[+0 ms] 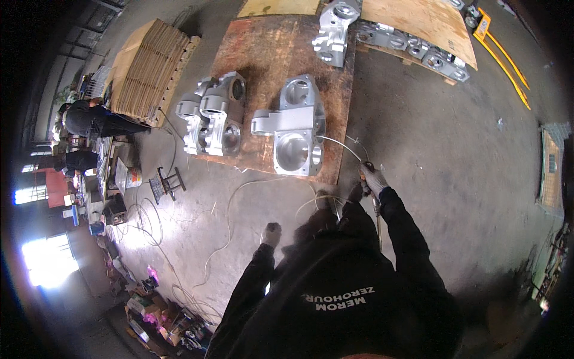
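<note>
My right hand (374, 180), in a pale glove, grips an air blow gun (368, 166) with a long, thin, curved nozzle. The nozzle's tip meets the right side of a large silver metal casting (294, 122) with round bores, lying on a worn wooden board (263, 60). My left hand (271, 234), also gloved, hangs low by my body, away from the board. Its fingers look curled, and nothing shows in them. Left of the large casting stand similar silver castings (222, 110), close together. Another casting (335, 30) rests at the board's far right corner.
More castings (412, 45) sit under a plywood sheet (418, 21) at the far right. Beyond is a yellow pallet jack (502, 57). A thin hose (228, 221) loops over the floor. At left are stacked cardboard (146, 72), a small stool (167, 184) and a person (89, 119).
</note>
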Available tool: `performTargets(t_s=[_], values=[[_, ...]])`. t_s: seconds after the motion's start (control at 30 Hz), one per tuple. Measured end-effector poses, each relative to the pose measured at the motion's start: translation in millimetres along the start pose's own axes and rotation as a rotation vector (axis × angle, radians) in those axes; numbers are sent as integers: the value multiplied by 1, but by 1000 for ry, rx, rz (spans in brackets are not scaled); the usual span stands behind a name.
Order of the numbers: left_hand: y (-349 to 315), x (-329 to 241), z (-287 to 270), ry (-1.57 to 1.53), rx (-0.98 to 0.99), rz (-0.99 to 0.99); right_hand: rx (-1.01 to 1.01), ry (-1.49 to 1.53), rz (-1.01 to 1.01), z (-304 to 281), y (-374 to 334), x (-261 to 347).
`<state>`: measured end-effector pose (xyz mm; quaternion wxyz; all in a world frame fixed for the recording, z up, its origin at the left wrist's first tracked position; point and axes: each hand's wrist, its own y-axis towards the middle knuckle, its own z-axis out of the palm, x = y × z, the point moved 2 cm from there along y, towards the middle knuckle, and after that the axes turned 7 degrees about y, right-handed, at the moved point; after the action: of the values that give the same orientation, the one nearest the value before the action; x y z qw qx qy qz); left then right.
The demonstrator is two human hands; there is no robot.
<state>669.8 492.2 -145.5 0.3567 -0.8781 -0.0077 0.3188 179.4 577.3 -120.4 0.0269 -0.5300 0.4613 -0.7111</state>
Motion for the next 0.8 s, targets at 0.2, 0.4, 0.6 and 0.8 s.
performTargets(t_s=[0.2, 0.4, 0.6, 0.8], values=[[-18, 17, -8, -67, 35, -117, -50, -41, -46, 9, -61, 20], [-22, -3, -6, -272, -35, -74, -36, 16, -75, 15, -50, -13], [-21, -9, -15, -104, 6, 12, -73, -210, -237, 32, -16, -16], [-34, -15, -20, -258, -91, -32, 2, 40, 2, 6, -64, 17]])
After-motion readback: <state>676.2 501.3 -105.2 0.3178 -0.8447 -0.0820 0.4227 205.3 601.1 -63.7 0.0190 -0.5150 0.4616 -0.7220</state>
